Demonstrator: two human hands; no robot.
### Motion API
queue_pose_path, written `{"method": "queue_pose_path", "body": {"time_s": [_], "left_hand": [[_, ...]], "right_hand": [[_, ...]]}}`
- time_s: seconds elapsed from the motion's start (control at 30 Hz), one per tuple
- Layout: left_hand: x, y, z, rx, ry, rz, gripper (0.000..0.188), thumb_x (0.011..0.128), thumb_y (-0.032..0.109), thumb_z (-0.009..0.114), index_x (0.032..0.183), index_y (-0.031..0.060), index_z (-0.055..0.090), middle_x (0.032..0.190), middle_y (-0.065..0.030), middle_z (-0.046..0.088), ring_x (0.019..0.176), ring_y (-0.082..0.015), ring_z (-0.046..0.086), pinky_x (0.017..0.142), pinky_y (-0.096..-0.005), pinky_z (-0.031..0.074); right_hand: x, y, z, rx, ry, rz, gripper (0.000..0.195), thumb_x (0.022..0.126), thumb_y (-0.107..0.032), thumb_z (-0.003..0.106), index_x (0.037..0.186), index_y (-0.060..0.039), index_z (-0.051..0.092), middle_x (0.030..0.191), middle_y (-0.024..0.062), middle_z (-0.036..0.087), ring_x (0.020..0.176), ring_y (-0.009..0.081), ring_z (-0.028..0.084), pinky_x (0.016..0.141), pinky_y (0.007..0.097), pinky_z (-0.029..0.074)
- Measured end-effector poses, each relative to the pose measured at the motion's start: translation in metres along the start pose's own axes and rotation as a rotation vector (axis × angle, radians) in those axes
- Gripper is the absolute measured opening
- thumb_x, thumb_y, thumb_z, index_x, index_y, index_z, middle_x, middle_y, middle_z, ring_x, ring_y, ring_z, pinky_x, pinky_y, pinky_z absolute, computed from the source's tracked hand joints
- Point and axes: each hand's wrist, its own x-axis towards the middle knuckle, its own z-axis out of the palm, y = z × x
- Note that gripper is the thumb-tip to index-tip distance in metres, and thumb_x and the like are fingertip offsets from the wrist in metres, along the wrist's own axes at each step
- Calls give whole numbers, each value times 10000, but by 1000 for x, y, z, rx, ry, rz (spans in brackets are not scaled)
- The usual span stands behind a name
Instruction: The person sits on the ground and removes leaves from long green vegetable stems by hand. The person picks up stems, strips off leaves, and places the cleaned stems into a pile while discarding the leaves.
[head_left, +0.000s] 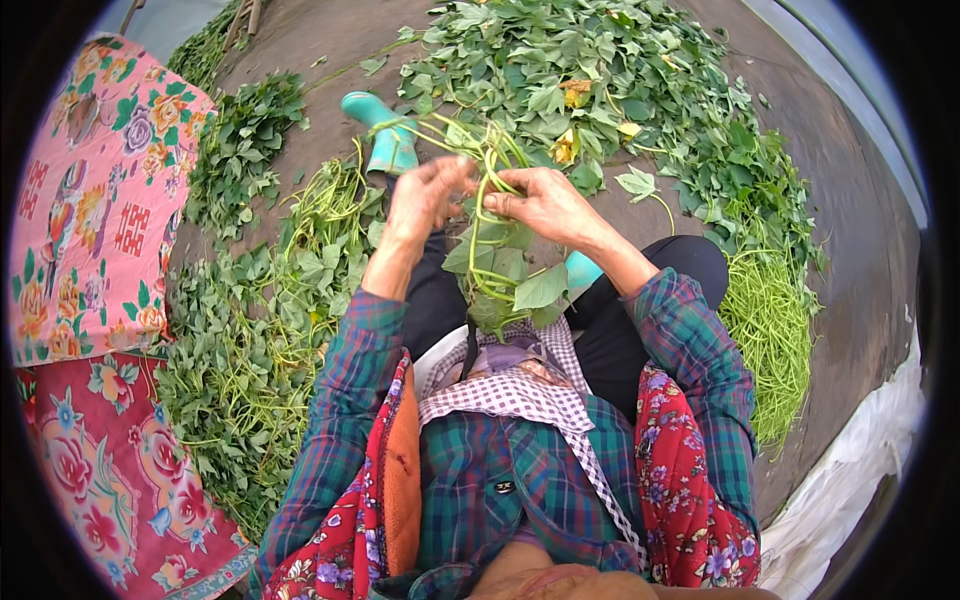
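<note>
A bunch of green leafy vine (480, 255), which looks like sweet potato vine, hangs over my lap with its leaves down and its cut-looking stems fanned out at the top. My right hand (551, 206) pinches the stems between thumb and fingers. Close on the other side, my left hand (429, 201) is slightly blurred, its fingertips at the stems; whether they grip a stem is unclear. Below the hands lies a purple checked apron (510, 394) over my lap.
Leaves lie heaped ahead (570, 82). To the right is a pile of bare green stalks (765, 330); to the left, leafy vines (240, 352). Turquoise boots (394, 146) are on my feet. Floral cloths (112, 202) lie far left, white sheeting (847, 450) lower right.
</note>
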Motion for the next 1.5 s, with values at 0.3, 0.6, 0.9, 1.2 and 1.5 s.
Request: {"method": "queue_pose_path", "body": {"time_s": [0.3, 0.6, 0.9, 1.2, 1.5], "left_hand": [[2, -24, 12, -147, -39, -14, 208, 884, 215, 632, 926, 13, 657, 657, 7, 582, 511, -60, 498, 440, -205, 396], [-6, 4, -7, -240, 22, 17, 275, 871, 242, 655, 978, -12, 662, 645, 13, 574, 413, -39, 441, 337, -192, 339], [-3, 19, -36, -198, 164, 134, 275, 919, 250, 589, 1029, 6, 651, 511, 49, 451, 382, -39, 399, 347, -185, 297], [-2, 15, -38, -329, 190, 144, 285, 860, 273, 674, 990, 19, 673, 555, 43, 471, 395, -35, 410, 338, -174, 303], [-6, 24, -25, -237, 195, 187, 274, 848, 267, 687, 967, 20, 680, 555, 51, 491, 406, -25, 422, 339, -170, 292]], "right_hand": [[20, 5, -9, -114, -234, 2, 365, 756, -340, 728, 912, -14, 677, 724, 109, 650, 697, 160, 604, 649, 336, 475], [9, 1, -44, 394, -492, 103, 349, 855, -255, 637, 1081, 11, 620, 890, -2, 625, 753, 78, 544, 699, 238, 443], [13, -4, -53, 541, -412, -14, 270, 873, -249, 620, 978, 0, 613, 925, 36, 628, 825, 110, 577, 825, 238, 428], [4, -3, -37, 822, -439, 99, 220, 895, -172, 578, 1031, -1, 604, 752, -6, 579, 652, 96, 547, 651, 242, 481], [4, 2, -21, 55, -135, 81, 212, 839, -108, 444, 910, -77, 642, 614, -79, 434, 579, 35, 438, 547, 213, 415]]}}
